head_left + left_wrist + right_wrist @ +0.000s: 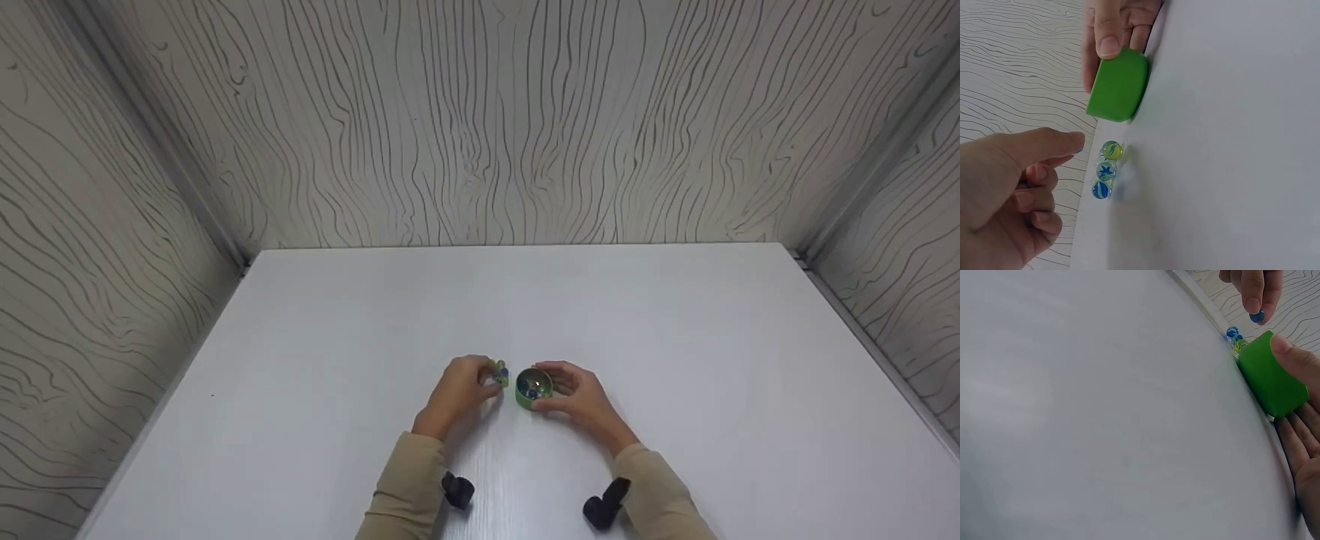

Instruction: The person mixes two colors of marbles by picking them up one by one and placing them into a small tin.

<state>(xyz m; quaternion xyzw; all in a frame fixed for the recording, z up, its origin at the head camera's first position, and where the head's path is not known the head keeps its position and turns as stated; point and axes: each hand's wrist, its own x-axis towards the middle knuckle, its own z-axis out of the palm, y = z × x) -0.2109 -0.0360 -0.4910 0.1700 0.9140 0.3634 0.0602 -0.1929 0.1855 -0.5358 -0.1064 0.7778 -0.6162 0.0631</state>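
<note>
My left hand (459,386) pinches a blue glass marble (1257,316) between thumb and fingertip. Beneath it, several clear marbles with blue and yellow-green swirls (1105,171) sit close together on the white table. Just right of them stands a small green cup (1117,87), upright on the table. My right hand (581,397) holds this cup from its right side, thumb on the near wall and fingers around the far side. Inside the cup, dark blue marbles (531,390) show in the head view.
The white tabletop (337,337) spreads around both hands. Wood-grain panels (465,127) rise at the back and on both sides. A dark wrist device (457,491) is strapped at the left sleeve, and another dark device (604,510) at the right one.
</note>
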